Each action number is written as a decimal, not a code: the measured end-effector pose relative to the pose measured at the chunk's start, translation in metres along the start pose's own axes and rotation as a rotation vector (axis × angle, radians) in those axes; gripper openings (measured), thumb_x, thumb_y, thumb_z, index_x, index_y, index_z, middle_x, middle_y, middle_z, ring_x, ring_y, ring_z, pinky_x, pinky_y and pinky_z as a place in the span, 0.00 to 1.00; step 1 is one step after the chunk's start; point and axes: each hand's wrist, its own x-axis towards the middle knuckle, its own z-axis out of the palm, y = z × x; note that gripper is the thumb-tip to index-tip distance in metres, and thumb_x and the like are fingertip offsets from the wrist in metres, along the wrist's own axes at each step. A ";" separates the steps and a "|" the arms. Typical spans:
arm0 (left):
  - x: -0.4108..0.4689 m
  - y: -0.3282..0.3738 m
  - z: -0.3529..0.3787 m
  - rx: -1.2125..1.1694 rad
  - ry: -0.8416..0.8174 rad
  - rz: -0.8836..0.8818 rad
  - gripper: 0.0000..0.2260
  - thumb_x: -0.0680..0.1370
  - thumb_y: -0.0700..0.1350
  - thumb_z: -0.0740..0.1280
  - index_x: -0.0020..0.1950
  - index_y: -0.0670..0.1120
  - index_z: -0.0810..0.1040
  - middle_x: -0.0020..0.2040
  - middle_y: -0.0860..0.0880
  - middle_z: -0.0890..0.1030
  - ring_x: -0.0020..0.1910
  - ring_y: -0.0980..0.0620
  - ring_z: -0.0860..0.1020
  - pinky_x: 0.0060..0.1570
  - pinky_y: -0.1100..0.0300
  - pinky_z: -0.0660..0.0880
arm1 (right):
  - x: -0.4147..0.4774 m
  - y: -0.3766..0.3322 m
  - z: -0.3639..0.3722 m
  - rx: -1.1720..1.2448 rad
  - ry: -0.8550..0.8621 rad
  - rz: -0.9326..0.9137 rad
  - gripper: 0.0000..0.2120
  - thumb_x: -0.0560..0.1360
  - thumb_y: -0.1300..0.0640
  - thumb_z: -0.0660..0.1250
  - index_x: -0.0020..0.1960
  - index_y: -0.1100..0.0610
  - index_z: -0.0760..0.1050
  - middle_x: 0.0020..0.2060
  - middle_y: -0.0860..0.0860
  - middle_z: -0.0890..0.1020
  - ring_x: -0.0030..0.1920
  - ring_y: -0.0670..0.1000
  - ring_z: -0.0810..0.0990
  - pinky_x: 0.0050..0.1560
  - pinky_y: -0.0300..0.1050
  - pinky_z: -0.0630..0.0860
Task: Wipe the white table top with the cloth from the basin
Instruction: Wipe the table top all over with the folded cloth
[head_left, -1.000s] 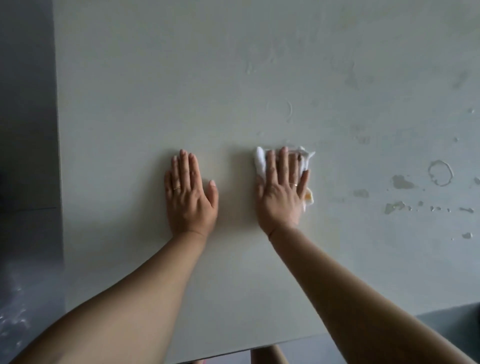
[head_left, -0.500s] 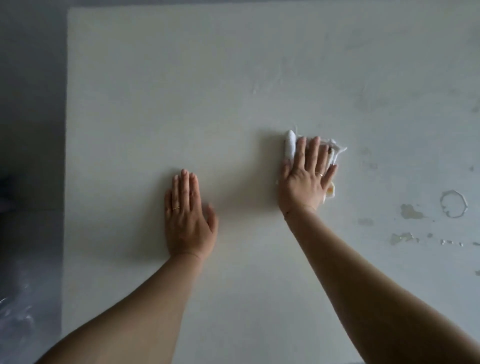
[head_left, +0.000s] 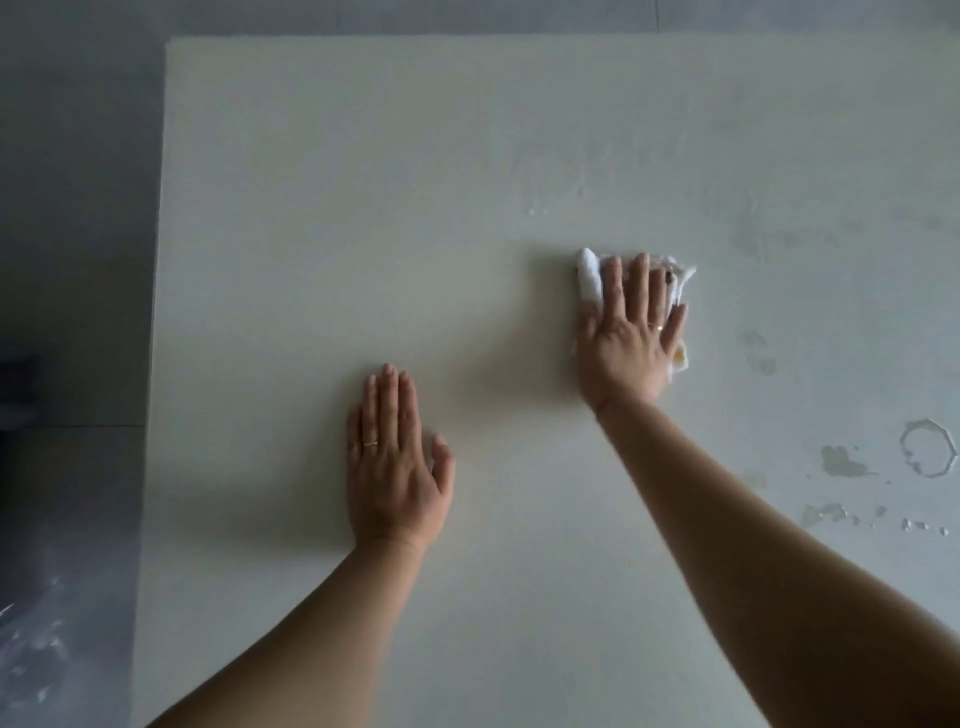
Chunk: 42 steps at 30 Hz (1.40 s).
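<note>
White table top (head_left: 322, 234) is seen filling most of the view, with grey floor (head_left: 72, 208) at its left edge. Nearest, the left hand (head_left: 397, 467) is laid flat and empty on the surface, fingers straight and together, a gold ring (head_left: 370, 443) worn on 1 finger. Farther off and to the right, the right hand (head_left: 631, 338) is pressed palm-down on the crumpled white cloth (head_left: 589, 278), fingers spread over it rather than curled around it. Wet patches (head_left: 841, 462) and a ring-shaped mark (head_left: 930, 454) are seen on the table's right side.
</note>
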 end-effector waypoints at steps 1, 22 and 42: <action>0.000 0.000 0.000 0.002 -0.006 0.004 0.30 0.75 0.50 0.54 0.75 0.38 0.60 0.76 0.41 0.60 0.75 0.43 0.58 0.73 0.48 0.55 | -0.005 -0.016 0.004 0.019 0.001 0.031 0.29 0.78 0.48 0.53 0.77 0.48 0.50 0.77 0.52 0.50 0.77 0.53 0.44 0.74 0.56 0.39; 0.000 0.001 0.000 -0.036 -0.055 -0.011 0.29 0.75 0.48 0.55 0.74 0.37 0.63 0.75 0.40 0.63 0.74 0.41 0.62 0.71 0.46 0.58 | -0.023 -0.108 0.025 0.014 -0.094 -0.449 0.30 0.76 0.48 0.54 0.76 0.47 0.52 0.77 0.52 0.52 0.77 0.54 0.46 0.73 0.57 0.36; 0.157 0.040 0.001 -0.079 0.089 0.005 0.26 0.78 0.47 0.51 0.74 0.37 0.63 0.75 0.40 0.62 0.75 0.41 0.60 0.73 0.46 0.56 | 0.078 -0.073 0.009 -0.077 -0.084 -0.671 0.27 0.79 0.47 0.54 0.76 0.46 0.53 0.77 0.50 0.54 0.77 0.52 0.49 0.74 0.53 0.40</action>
